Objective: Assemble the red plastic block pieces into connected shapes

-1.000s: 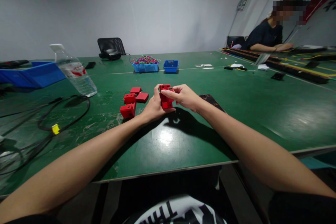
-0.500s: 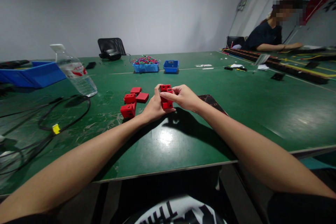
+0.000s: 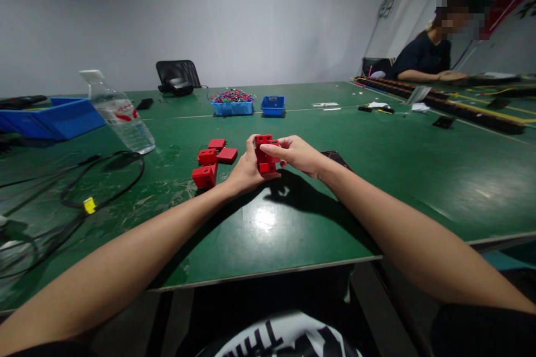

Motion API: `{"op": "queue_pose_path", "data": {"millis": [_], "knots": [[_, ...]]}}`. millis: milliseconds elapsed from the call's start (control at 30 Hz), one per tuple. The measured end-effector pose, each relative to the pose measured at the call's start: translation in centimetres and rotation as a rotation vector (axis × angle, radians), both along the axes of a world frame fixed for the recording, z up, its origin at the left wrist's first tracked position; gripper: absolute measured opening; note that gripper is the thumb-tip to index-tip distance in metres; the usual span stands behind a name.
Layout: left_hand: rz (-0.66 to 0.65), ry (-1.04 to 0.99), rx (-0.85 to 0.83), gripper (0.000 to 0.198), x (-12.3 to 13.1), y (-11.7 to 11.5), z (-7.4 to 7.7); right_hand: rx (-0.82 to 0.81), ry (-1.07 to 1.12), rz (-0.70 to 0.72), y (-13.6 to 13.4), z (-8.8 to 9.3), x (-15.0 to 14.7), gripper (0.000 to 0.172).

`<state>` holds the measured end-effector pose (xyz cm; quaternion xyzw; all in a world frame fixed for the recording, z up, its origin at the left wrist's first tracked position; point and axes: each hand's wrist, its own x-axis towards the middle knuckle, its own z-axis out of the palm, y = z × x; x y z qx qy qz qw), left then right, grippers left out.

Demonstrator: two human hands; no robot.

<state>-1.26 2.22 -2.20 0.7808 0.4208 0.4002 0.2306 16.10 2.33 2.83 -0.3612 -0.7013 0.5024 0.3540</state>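
My left hand (image 3: 248,170) is closed around a red plastic housing (image 3: 263,166) with round holes in its top, held above the table. At its right side my right hand (image 3: 299,155) pinches a smaller red block (image 3: 274,144) between thumb and fingers. The small block partly overlaps the housing, and whether they touch is not clear. Left of my hands lie several more red parts: a holed housing (image 3: 204,177) nearest me, a smaller holed block (image 3: 207,157) behind it, and two flat-topped red blocks, one (image 3: 227,155) beside it and one (image 3: 216,144) farther back.
A tilted water bottle (image 3: 122,117), a blue bin (image 3: 62,120) and black cables (image 3: 67,206) are at left. Farther back stand a tray of colourful small parts (image 3: 233,107) and a small blue tray (image 3: 272,107). A dark plate (image 3: 337,159) lies beyond my right wrist. A person (image 3: 422,58) sits at right.
My right hand has shifted slightly right with the small red block, showing more of the housing's inside. My left hand stays put. The co-worker's hand has drawn back to the left.
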Motion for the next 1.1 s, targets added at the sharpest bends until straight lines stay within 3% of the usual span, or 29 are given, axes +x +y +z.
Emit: {"op": "queue_pose_path", "data": {"millis": [300,733,1100], "knots": [[-0.020,-0.020,-0.007,0.102,0.0,0.1,0.1,-0.013,0.008,0.031,-0.1,0.4,0.0,0.056],[-0.034,-0.041,-0.015,0.104,0.0,0.0,0.2,-0.087,-0.018,0.197,0.4,0.9,1.6,0.049],[-0.046,-0.049,-0.028,0.104,-0.1,0.0,0.1,-0.097,-0.034,0.177,0.7,0.8,1.7,0.046]]}}
